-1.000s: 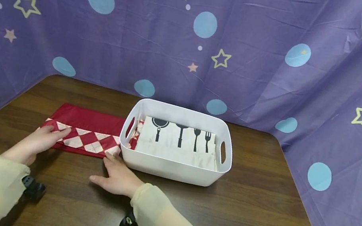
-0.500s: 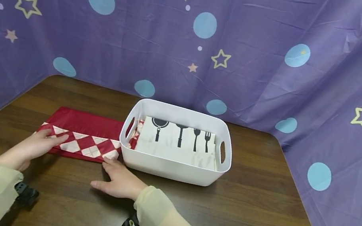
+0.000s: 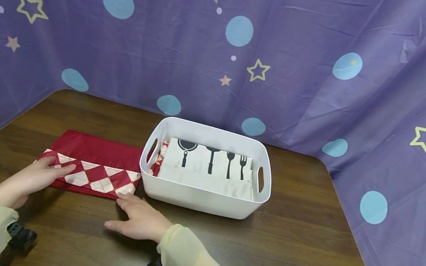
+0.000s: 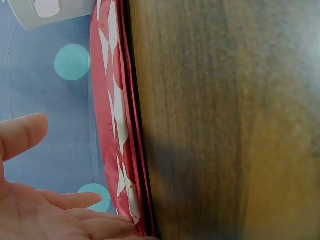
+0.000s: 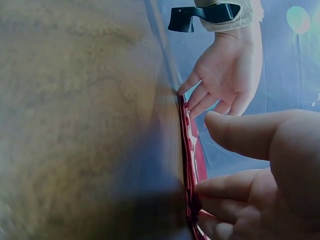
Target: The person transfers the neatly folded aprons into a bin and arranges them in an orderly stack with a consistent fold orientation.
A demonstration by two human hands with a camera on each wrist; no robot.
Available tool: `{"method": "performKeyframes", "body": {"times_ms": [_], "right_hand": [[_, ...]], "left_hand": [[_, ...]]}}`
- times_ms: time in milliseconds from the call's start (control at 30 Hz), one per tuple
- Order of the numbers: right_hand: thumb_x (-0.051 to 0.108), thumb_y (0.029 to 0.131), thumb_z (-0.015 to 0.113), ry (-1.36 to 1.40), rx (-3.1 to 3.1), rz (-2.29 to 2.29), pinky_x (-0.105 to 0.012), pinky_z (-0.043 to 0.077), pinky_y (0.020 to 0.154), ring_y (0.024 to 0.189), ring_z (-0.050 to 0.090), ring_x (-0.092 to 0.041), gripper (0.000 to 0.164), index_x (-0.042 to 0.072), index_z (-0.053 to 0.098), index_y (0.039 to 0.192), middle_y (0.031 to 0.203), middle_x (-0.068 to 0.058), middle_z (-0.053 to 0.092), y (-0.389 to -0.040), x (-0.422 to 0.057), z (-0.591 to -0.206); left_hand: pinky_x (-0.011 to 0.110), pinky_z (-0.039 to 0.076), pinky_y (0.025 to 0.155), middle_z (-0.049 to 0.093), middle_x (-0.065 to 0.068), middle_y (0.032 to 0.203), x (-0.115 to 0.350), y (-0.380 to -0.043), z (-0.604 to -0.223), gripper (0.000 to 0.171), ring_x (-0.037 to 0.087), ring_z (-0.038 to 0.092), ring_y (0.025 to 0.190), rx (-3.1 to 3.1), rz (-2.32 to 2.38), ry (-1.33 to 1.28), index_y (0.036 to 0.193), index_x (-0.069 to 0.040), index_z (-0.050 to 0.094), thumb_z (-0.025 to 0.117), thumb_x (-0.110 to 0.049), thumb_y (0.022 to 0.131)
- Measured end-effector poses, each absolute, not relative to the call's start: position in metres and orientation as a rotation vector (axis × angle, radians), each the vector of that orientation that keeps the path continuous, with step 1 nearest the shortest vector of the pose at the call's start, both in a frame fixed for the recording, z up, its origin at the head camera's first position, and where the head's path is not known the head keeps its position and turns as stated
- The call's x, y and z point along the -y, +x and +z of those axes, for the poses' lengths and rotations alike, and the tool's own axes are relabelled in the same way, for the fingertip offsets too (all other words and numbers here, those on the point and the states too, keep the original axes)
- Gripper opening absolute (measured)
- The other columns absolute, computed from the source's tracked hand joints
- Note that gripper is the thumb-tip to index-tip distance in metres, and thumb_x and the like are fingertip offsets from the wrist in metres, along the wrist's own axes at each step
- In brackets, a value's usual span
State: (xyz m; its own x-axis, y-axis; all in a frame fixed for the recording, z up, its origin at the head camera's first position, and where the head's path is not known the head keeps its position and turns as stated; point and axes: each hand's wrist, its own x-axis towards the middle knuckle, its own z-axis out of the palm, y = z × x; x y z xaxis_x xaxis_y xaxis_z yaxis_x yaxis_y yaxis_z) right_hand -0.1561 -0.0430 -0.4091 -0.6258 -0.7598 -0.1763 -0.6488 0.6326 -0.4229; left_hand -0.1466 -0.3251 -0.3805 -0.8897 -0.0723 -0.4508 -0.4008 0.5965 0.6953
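A folded red cloth with a white-and-red diamond band lies flat on the wooden table, left of the basket. My left hand touches its front left corner, fingers extended and thumb raised apart. At the front right corner, my right hand rests its fingertips on the cloth's edge, thumb spread away. In the right wrist view, several thin folded layers show along the cloth's edge, and both hands touch it with straight fingers. The left wrist view shows the left hand with its fingertips at the band.
A white plastic basket with handle holes stands right against the cloth's right end. Inside lie a white cloth printed with kitchen utensils and a red-and-white cloth. A purple curtain hangs behind the table.
The red cloth has slid toward me and slightly left, with both hands moving along at its front corners. The basket has stayed in place.
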Motion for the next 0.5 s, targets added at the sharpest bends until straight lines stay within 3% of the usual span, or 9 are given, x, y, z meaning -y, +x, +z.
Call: {"method": "performKeyframes", "body": {"times_ms": [300,500], "right_hand": [[0.051,0.096,0.055,-1.123,-2.521,-0.412,-0.027,0.026,0.121,0.148,0.027,-0.003,0.066,0.015,0.044,0.15,0.159,0.01,0.036,-0.147,0.043,-0.405],[0.053,0.096,0.055,-1.125,-2.518,-0.376,-0.03,0.026,0.121,0.147,0.028,-0.001,0.066,0.018,0.044,0.15,0.158,0.013,0.036,-0.142,0.042,-0.404]], "left_hand": [[0.077,0.022,0.106,-0.001,0.047,0.149,0.324,-0.139,-0.383,0.1,0.063,0.009,0.136,-2.446,1.202,-0.399,0.147,0.017,-0.011,0.037,-0.056,0.1],[0.077,0.019,0.107,-0.004,0.046,0.15,0.32,-0.135,-0.382,0.099,0.063,0.006,0.137,-2.419,1.217,-0.421,0.147,0.016,-0.012,0.039,-0.055,0.1]]}}
